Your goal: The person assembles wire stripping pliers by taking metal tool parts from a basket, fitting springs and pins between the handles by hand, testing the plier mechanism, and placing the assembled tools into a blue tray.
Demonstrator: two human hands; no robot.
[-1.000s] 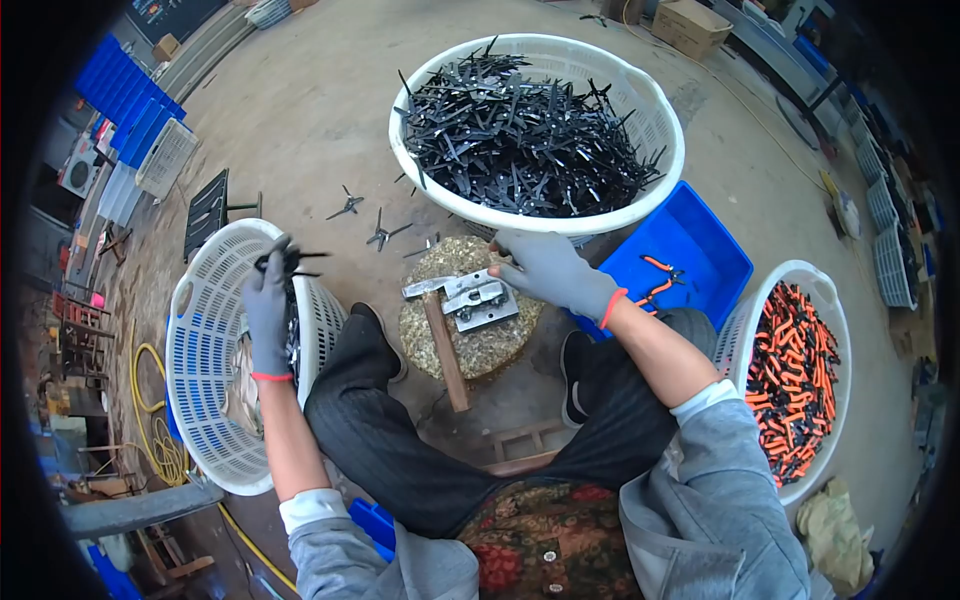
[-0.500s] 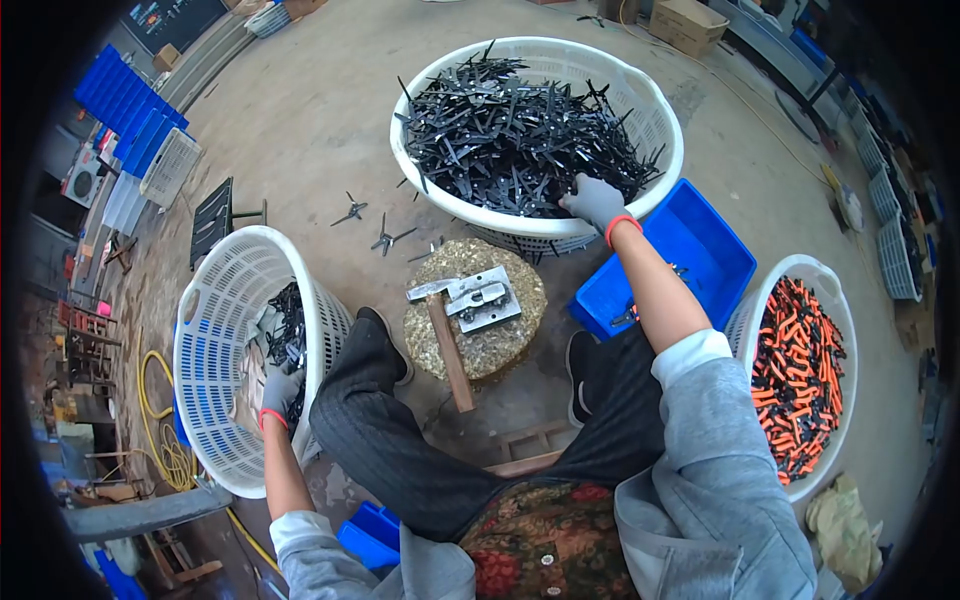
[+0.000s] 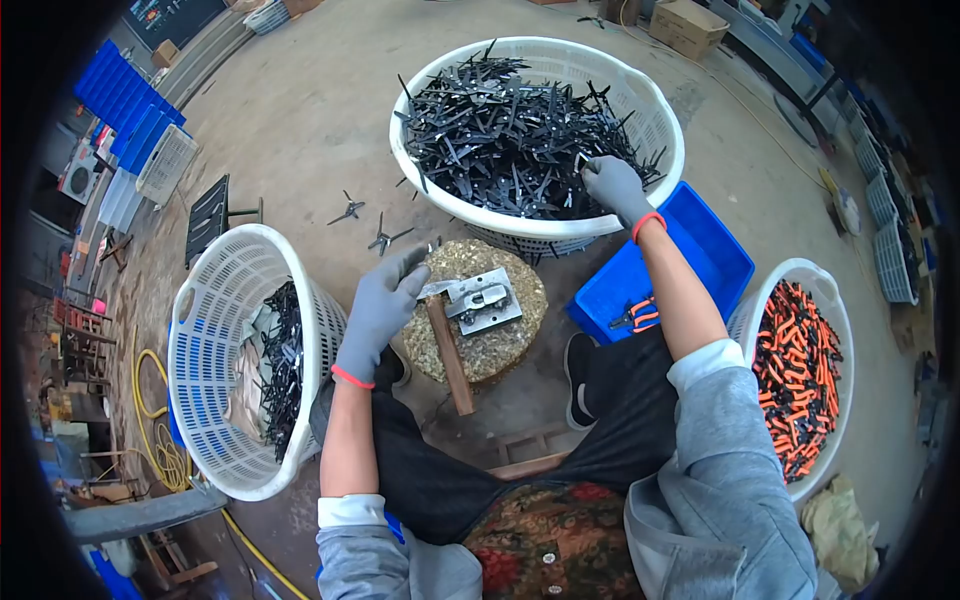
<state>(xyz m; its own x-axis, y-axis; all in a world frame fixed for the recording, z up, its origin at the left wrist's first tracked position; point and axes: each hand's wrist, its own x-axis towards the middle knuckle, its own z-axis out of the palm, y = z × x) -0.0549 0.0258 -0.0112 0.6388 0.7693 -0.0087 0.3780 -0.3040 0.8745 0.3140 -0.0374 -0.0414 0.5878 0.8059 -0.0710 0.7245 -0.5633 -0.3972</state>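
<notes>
My right hand [image 3: 617,190], in a grey glove, is closed at the near right part of a big white basket [image 3: 672,140] heaped with black ungripped pliers [image 3: 500,130]. A bright metal piece, seemingly one of these pliers [image 3: 580,163], shows at its fingertips. My left hand [image 3: 385,305], also gloved, reaches over the left edge of a round stone block [image 3: 520,345], fingers stretched out beside the hammer head. That hammer [image 3: 450,355] has a wooden handle and rests against a metal jig [image 3: 487,300] on the block.
A blue tray [image 3: 715,245] with orange-handled pliers [image 3: 640,315] lies at right, near a white basket [image 3: 850,370] full of orange-and-black pliers [image 3: 795,380]. Another white basket [image 3: 205,345] at left holds black pliers [image 3: 283,360]. A few pliers [image 3: 385,237] lie on the floor.
My left hand has come out of the left basket and moved right to the stone block, its fingers now extended. My right hand has shifted slightly up and right, a bright piece showing at its fingertips.
</notes>
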